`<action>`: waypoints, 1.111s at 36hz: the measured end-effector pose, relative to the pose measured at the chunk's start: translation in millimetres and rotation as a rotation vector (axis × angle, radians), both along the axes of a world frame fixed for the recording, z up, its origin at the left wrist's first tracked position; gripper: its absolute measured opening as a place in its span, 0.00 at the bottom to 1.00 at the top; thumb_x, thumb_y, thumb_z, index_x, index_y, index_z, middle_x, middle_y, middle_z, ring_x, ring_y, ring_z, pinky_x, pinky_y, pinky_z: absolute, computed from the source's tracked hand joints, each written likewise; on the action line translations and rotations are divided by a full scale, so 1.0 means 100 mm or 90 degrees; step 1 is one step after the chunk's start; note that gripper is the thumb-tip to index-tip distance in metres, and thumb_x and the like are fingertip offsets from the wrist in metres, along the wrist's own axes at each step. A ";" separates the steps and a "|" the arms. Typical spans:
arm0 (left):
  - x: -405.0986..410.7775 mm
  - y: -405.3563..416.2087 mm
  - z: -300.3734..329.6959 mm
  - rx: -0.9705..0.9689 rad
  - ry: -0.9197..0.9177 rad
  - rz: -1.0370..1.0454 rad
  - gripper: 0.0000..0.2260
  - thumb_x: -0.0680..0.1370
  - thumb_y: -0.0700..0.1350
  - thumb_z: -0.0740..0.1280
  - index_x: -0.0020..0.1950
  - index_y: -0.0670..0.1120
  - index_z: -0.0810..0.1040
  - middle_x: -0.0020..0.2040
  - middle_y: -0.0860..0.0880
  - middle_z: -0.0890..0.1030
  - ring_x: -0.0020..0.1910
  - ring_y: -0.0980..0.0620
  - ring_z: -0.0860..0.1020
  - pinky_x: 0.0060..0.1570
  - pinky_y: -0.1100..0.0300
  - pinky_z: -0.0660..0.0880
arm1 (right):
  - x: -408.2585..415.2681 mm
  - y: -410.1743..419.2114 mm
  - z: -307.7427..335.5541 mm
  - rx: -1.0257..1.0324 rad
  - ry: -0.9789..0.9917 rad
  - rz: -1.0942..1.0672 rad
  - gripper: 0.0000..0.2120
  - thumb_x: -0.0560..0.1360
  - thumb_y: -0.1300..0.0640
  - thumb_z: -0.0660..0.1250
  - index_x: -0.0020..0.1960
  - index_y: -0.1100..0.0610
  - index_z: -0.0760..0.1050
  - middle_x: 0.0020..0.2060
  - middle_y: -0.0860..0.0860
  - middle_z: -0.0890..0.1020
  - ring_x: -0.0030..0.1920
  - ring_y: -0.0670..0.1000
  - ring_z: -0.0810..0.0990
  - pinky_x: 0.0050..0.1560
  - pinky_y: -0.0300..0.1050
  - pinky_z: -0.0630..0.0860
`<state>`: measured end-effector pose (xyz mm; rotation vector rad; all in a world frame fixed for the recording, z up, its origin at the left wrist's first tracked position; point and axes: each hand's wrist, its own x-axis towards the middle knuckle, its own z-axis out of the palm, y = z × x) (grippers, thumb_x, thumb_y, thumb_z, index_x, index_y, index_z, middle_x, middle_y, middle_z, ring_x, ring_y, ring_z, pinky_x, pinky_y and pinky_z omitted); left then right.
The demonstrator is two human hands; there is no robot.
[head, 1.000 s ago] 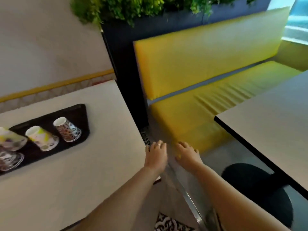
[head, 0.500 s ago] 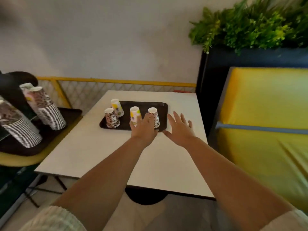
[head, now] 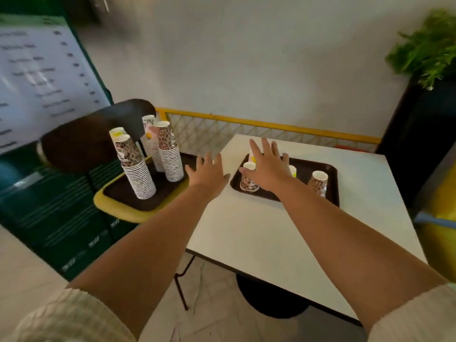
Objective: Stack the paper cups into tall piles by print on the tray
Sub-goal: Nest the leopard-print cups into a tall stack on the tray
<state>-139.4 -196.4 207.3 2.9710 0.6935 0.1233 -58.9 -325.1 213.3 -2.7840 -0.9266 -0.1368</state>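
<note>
White café table (head: 283, 233) beside a yellow chair (head: 118, 208), with both my bare hands reaching out over paper cups.

My left hand (head: 208, 172) hovers with fingers spread, holding nothing, between the two trays. My right hand (head: 267, 166) is also spread flat and empty above the dark tray (head: 332, 186) on the table, where single upturned cups stand, one leopard-print cup (head: 318, 182) at its right. Tall stacks of cups (head: 170, 159) stand on a second tray (head: 123, 193) on the chair.
</note>
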 end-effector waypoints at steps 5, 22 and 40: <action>-0.09 0.52 -0.02 0.013 -0.024 0.047 0.28 0.80 0.54 0.57 0.75 0.45 0.52 0.76 0.43 0.55 0.74 0.41 0.56 0.69 0.37 0.55 | -0.08 0.59 -0.04 0.012 -0.001 0.039 0.37 0.77 0.38 0.55 0.76 0.51 0.40 0.76 0.54 0.40 0.75 0.59 0.40 0.72 0.62 0.47; 0.06 1.73 -0.10 -0.015 -0.146 0.212 0.35 0.78 0.52 0.63 0.76 0.44 0.46 0.78 0.43 0.48 0.76 0.41 0.46 0.71 0.37 0.49 | 0.29 2.04 0.04 0.017 -0.044 0.176 0.37 0.77 0.38 0.56 0.76 0.52 0.42 0.76 0.56 0.44 0.75 0.60 0.45 0.71 0.62 0.53; 0.09 3.07 -0.69 -0.160 -0.225 0.299 0.47 0.72 0.49 0.71 0.76 0.43 0.38 0.77 0.43 0.42 0.76 0.40 0.46 0.71 0.38 0.55 | 0.39 3.51 -0.43 0.098 0.012 0.278 0.38 0.76 0.41 0.60 0.76 0.52 0.44 0.76 0.54 0.47 0.75 0.59 0.48 0.70 0.65 0.51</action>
